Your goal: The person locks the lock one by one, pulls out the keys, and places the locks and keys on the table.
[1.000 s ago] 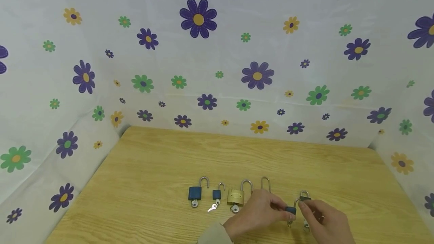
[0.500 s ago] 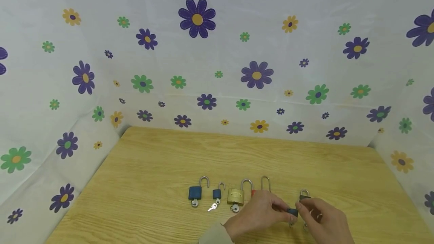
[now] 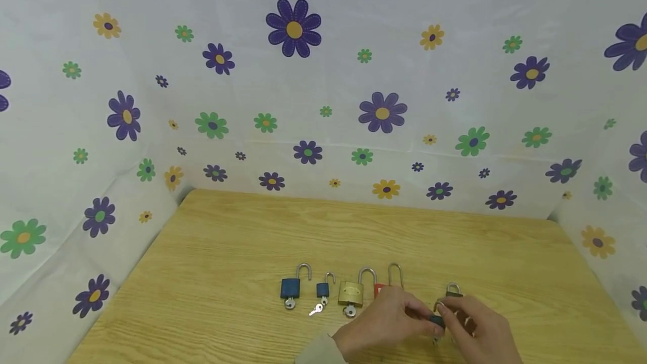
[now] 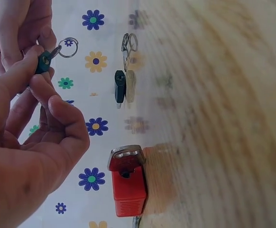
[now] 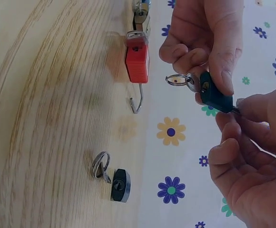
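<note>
A small dark teal padlock [image 5: 215, 95] is held up off the table between both hands. My left hand [image 3: 386, 316] pinches its body between thumb and fingers. The thumb and fingers of my right hand [image 3: 482, 324] pinch its thin metal shackle [image 3: 438, 305], which they partly hide. A key [image 5: 193, 83] sits in the keyhole, with a wire key ring [image 5: 177, 80] dangling from it. Just behind my right hand, a dark padlock [image 3: 454, 290] stays on the table, with a key and rings [image 5: 101, 166] at its base.
Left of the hands, a row lies on the wooden table [image 3: 242, 240]: a blue padlock [image 3: 290, 288], a smaller blue padlock [image 3: 322, 290], a brass padlock [image 3: 351, 294] and a red padlock [image 4: 129, 192], shackles open, keys in. A flowered sheet [image 3: 323, 83] encloses the table.
The teal padlock has tipped from upright and shifted slightly right and down in my hands. Its raised shackle was plainer a second ago. The padlocks on the table have not moved.
</note>
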Available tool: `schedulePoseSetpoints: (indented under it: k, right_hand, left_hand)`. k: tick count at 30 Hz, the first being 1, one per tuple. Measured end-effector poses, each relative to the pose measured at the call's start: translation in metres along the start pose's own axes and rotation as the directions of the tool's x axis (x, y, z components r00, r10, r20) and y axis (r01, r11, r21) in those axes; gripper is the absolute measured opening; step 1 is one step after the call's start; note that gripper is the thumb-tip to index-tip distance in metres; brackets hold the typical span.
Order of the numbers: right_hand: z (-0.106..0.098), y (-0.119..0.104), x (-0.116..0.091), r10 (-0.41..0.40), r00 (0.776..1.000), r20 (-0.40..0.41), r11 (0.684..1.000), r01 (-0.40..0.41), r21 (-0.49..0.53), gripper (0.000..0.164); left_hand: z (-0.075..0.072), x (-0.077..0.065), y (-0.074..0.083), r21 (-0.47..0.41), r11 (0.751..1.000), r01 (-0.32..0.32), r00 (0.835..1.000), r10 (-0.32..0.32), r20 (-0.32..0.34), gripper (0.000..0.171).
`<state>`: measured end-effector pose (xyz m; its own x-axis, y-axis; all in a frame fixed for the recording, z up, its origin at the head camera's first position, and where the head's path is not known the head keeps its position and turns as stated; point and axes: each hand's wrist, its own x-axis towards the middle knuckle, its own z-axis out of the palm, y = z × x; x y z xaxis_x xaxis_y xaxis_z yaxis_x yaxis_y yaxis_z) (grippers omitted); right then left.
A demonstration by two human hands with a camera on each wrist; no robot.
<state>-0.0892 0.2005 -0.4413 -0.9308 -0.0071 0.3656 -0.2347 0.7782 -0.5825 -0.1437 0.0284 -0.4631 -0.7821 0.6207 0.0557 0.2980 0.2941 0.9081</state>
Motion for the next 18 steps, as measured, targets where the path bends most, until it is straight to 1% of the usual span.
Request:
schedulePoseSetpoints:
  k: [4,8,14,18]
  right_hand:
    - [0.0018,0.0025,-0.0001,-0.086,0.994,-0.068,0.996,0.087,0.016,0.022]
    - [0.0020,0.0034,0.0003,-0.132,0.985,-0.109,0.990,0.137,0.044,0.026]
    - [0.0016,0.0035,0.0012,-0.182,0.974,-0.137,0.979,0.193,0.067,0.032]
    - [0.0013,0.0070,0.0003,-0.247,0.959,-0.137,0.960,0.261,0.101,0.038]
  left_hand:
    - [-0.0012,-0.0013,-0.0010,-0.065,0.998,0.008,1.000,-0.008,-0.003,0.021]
    - [-0.0022,-0.0025,-0.0010,-0.120,0.992,0.026,1.000,-0.027,-0.006,0.022]
    - [-0.0046,-0.0029,-0.0004,-0.150,0.987,0.049,0.999,-0.051,-0.011,0.026]
    - [-0.0058,-0.0029,-0.0008,-0.160,0.986,0.049,0.999,-0.050,-0.003,0.026]
